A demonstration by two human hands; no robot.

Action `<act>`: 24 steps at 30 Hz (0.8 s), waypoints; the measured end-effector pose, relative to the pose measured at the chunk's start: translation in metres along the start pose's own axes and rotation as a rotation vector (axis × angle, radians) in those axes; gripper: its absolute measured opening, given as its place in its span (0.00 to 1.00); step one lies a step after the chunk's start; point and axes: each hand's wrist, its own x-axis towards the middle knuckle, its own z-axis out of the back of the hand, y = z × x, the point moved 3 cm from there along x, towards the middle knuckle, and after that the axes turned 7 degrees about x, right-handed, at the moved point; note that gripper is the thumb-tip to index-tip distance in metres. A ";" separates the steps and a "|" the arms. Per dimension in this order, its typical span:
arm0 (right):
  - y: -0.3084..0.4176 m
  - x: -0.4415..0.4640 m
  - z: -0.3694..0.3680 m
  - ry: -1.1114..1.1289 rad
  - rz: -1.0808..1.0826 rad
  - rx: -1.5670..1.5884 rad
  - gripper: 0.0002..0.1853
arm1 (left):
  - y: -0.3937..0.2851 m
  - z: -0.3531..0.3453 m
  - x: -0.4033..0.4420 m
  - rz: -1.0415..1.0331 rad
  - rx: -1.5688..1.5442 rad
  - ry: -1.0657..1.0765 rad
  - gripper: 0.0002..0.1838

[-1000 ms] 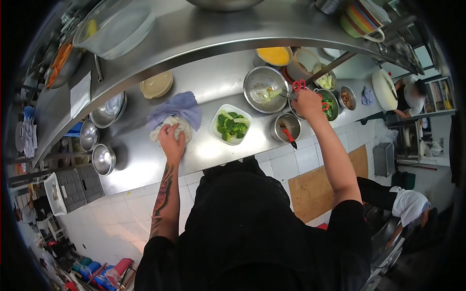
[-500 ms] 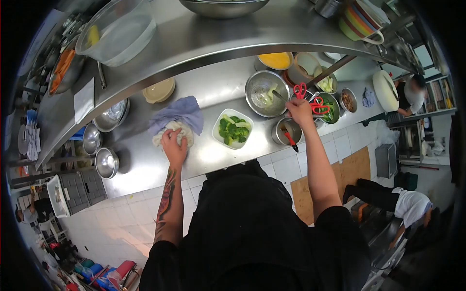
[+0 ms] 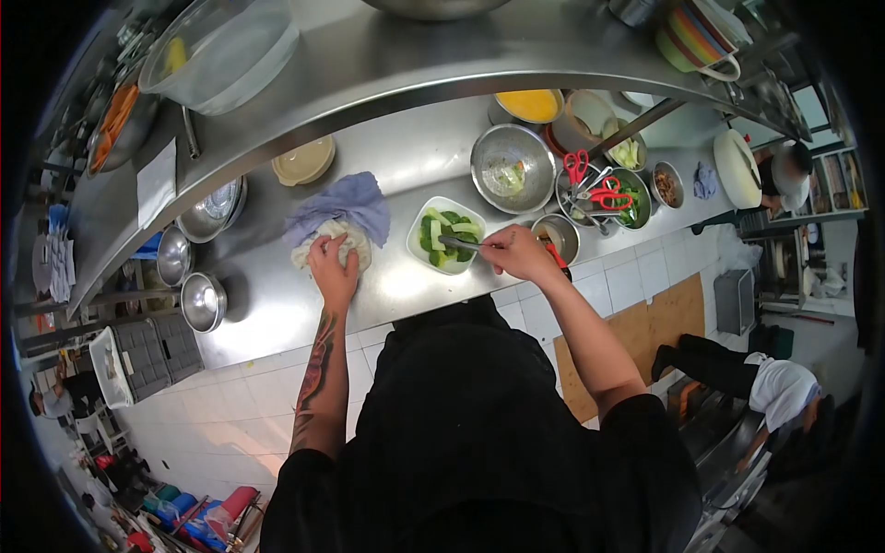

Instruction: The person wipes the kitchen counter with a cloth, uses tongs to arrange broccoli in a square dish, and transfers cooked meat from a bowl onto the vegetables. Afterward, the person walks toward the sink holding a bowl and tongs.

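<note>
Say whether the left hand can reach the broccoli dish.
Probably yes: only cloth and countertop separate the left hand from the dish; the right hand and utensil reach in from opposite.

The tabletop [image 3: 258, 318] (shiny metal, brightly lit) carried a beige bowl [image 3: 306, 164], a bluish cloth [image 3: 348, 205] touching a whitish cloth [image 3: 361, 251], a squarish white dish [image 3: 413, 232], a large metal bowl [image 3: 485, 168] and a steel pot [image 3: 571, 238].

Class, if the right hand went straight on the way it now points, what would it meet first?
The right hand, holding a slim silver metal utensil, would probably meet the facing rim of the white, rounded-square bowl of green broccoli; the hand's height is unclear, so it might pass over.
</note>
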 end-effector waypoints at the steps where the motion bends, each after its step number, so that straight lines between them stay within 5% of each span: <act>1: 0.002 0.004 -0.003 -0.002 -0.002 0.000 0.12 | -0.001 0.000 0.000 0.004 -0.003 0.003 0.21; 9: 0.016 0.004 -0.026 -0.168 -0.004 -0.335 0.16 | -0.001 -0.001 -0.001 0.009 -0.002 -0.019 0.21; 13: 0.020 -0.019 0.007 -0.227 -0.016 -0.189 0.17 | -0.001 0.000 -0.001 0.008 -0.005 -0.021 0.21; 15: 0.016 -0.022 0.041 -0.490 0.039 -0.336 0.18 | 0.000 -0.001 -0.001 0.016 -0.001 -0.015 0.21; 18: 0.014 -0.013 0.080 -0.602 0.019 -0.513 0.17 | -0.001 0.000 0.000 0.019 -0.004 -0.001 0.21; 24: -0.026 0.026 0.099 -0.549 -0.135 -0.674 0.15 | 0.001 -0.002 0.000 0.008 -0.003 0.009 0.22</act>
